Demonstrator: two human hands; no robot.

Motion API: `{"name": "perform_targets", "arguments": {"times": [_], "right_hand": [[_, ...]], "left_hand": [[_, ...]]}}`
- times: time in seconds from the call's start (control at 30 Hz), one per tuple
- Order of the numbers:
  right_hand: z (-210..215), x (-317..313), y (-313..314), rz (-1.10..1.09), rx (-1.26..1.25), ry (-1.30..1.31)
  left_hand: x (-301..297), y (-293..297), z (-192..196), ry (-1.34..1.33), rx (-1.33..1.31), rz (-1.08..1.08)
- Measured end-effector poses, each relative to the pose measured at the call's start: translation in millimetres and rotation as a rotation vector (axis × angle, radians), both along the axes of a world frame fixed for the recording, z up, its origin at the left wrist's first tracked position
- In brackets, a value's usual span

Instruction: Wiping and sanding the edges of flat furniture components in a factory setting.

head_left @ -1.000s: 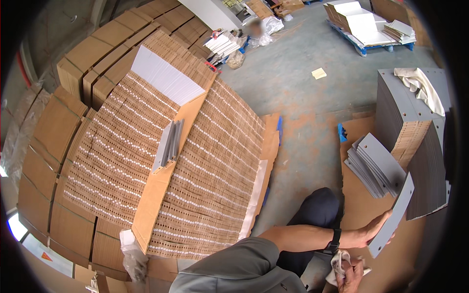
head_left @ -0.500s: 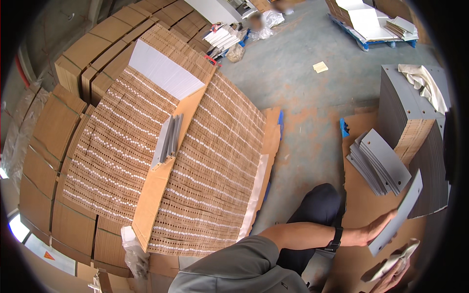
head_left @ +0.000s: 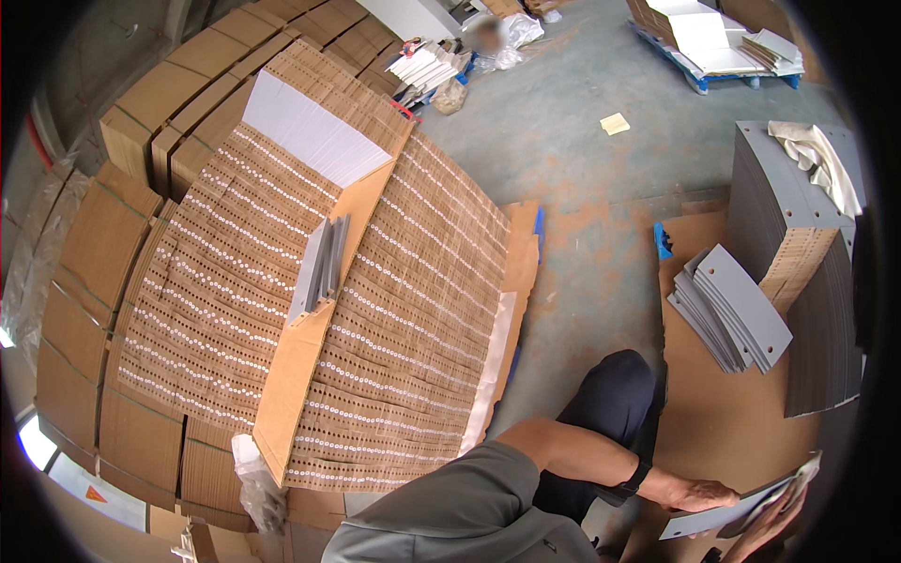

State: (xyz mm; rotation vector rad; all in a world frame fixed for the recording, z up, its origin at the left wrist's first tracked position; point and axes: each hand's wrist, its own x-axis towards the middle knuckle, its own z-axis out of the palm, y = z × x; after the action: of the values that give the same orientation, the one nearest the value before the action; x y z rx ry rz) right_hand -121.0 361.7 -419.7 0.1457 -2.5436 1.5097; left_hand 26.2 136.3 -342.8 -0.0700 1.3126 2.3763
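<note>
At the lower right, my left hand (head_left: 699,494) grips a thin grey board (head_left: 683,527) by its upper edge, fingers closed round it. The board lies nearly level, one end pointing left. My right hand (head_left: 771,531) is closed on a whitish cloth (head_left: 805,471), which is against the board's right end; part of this hand is cut off by the dark rim of the picture. A fanned pile of grey boards (head_left: 730,305) with holes near their ends lies on the brown cardboard (head_left: 718,422) just beyond my hands.
Tall stacks of grey boards (head_left: 755,178) stand at the right, a cream cloth (head_left: 817,159) on top. Left of me are big stacks of brown boards (head_left: 413,310), with a few grey boards (head_left: 319,267) on a cardboard strip. A blue pallet (head_left: 699,80) is at the far right.
My left hand has lowered the grey board and tilted it from steep to nearly level. The cloth in my right hand has come up against the board's right end.
</note>
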Motion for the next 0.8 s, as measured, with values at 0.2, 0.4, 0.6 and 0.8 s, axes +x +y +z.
{"name": "perform_targets", "arguments": {"times": [0.2,0.4,0.6,0.8], "right_hand": [[46,60,-79,0.389,0.042,0.172],[64,133,-104,0.808,-0.004,0.192],[57,160,-88,1.16,0.195,0.024],[27,132,-70,0.755,0.096,-0.005]], "left_hand": [[-14,-7,-20,0.099,-0.181,0.303],[-26,-28,-56,0.24,-0.185,0.586],[-35,-47,7,-0.145,0.28,0.468],[-33,-61,29,0.015,0.354,0.498]]}}
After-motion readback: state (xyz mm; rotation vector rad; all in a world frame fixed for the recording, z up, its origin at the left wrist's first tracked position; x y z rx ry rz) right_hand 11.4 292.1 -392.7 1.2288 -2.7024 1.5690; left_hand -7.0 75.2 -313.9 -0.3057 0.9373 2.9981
